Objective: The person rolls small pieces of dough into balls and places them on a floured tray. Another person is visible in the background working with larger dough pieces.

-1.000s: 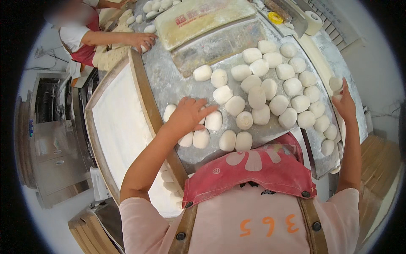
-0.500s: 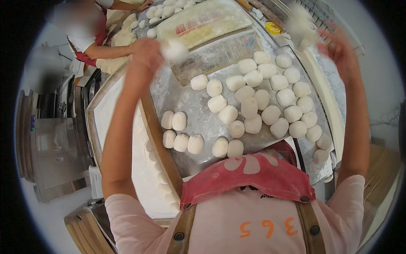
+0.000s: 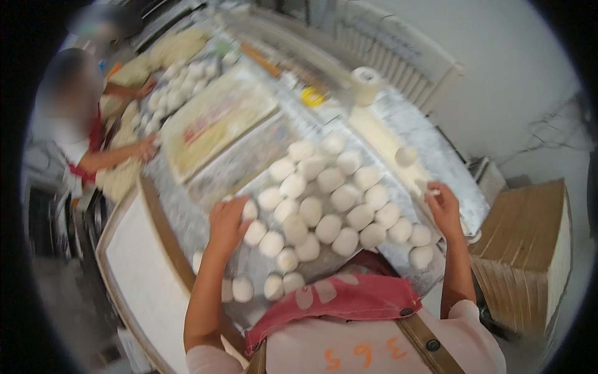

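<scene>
Several white dough balls (image 3: 328, 227) lie in rows on a floured metal table (image 3: 249, 159). My left hand (image 3: 226, 222) rests on the left end of the rows, its fingers curled over one dough ball (image 3: 250, 210). My right hand (image 3: 443, 209) is at the table's right edge, fingertips pinched on a small white lump of dough (image 3: 432, 192), beside the outermost balls (image 3: 421, 235). A single ball (image 3: 406, 156) sits apart, farther back on the right.
A wooden-framed tray with white cloth (image 3: 134, 274) stands at my left. Flat dough sheets (image 3: 215, 121) lie farther back. A co-worker's hands (image 3: 146, 149) work dough at the far left. Stacked brown boards (image 3: 529, 249) stand on the right; a white roll (image 3: 366, 78) and a yellow object (image 3: 311, 96) lie behind.
Both my hands were raised half a second ago, each with dough; they have come back down, left onto the rows, right to the table's right edge. The view has tilted up.
</scene>
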### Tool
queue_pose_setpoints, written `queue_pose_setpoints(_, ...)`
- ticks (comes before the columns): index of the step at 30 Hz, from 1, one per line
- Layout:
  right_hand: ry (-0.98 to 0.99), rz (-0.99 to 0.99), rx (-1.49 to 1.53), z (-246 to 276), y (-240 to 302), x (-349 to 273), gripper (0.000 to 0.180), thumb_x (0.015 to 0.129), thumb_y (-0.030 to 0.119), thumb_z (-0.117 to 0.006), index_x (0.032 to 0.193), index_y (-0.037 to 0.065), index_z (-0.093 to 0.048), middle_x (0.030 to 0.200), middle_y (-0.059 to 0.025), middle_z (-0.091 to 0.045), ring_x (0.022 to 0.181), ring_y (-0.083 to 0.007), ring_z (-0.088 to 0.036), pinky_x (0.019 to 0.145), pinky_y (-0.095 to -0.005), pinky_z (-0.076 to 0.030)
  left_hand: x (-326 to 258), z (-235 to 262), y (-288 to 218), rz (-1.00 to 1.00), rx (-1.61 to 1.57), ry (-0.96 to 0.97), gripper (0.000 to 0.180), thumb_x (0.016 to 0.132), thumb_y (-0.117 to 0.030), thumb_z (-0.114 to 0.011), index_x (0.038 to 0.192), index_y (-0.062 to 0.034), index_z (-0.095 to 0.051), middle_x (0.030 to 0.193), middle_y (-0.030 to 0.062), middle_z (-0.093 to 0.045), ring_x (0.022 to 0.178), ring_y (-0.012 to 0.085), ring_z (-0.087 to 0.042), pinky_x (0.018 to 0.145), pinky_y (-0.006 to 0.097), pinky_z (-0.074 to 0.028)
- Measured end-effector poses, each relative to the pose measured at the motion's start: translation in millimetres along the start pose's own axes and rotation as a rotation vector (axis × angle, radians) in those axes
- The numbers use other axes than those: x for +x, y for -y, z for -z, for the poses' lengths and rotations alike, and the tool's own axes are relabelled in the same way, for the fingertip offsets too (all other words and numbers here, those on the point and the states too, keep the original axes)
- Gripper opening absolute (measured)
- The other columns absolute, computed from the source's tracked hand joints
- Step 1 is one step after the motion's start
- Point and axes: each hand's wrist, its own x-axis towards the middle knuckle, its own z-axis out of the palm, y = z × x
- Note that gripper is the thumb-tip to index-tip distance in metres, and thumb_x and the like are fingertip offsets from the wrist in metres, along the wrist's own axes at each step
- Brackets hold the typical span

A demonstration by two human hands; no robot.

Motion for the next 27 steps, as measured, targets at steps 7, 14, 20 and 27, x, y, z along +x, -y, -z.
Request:
queue_pose_setpoints(7, -0.123, -0.283, -0.421, 55, -29, -38, 0.061, 0.082, 0.032, -0.076, 0.130, 0.002, -0.054, 0.097, -0.0139, -0.063, 0.083, -0.0269, -0.062, 0.075, -0.0372, -0.050, 18, 24, -12, -0.119, -0.076, -0.068, 0.051, 0.075, -0.010, -0.075, 0.124, -0.0102, -0.060, 0.114, 0.0123, -0.063, 0.104, 0.0343, -0.056, 0.094, 0.045, -0.041)
queue_pose_setpoints(14, -0.181, -0.157, -0.583, 40, -35, -18, 0.071, 0.079, 0.041, -0.077, 0.133, 0.003, -0.052, 0.106, -0.0186, -0.065, 0.096, -0.0343, -0.064, 0.083, -0.0409, -0.051, -6, 46, -18, 0.089, -0.220, -0.215, 0.043, 0.079, -0.004, -0.071, 0.120, -0.0071, -0.061, 0.109, 0.0156, -0.059, 0.102, 0.0355, -0.058, 0.086, 0.040, -0.049)
queue_pose_setpoints(20, -0.104, 0.009, -0.778, 30, -43, -5, 0.046, 0.081, 0.036, -0.076, 0.111, 0.002, -0.065, 0.106, -0.0178, -0.068, 0.095, -0.0365, -0.065, 0.082, -0.0424, -0.051, -29, 9, 17, -0.074, -0.275, 0.085, 0.044, 0.081, -0.006, -0.070, 0.124, -0.0076, -0.061, 0.109, 0.0142, -0.060, 0.102, 0.0353, -0.058, 0.087, 0.041, -0.049)
queue_pose_setpoints(27, -0.032, 0.231, -0.819, 19, -49, 18, 0.048, 0.084, 0.030, -0.073, 0.123, 0.006, -0.061, 0.108, -0.0195, -0.067, 0.096, -0.0370, -0.064, 0.083, -0.0431, -0.051, -31, 29, 3, -0.060, -0.056, 0.047, 0.046, 0.080, -0.016, -0.074, 0.124, -0.0123, -0.062, 0.117, 0.0105, -0.061, 0.110, 0.0304, -0.058, 0.092, 0.044, -0.048)
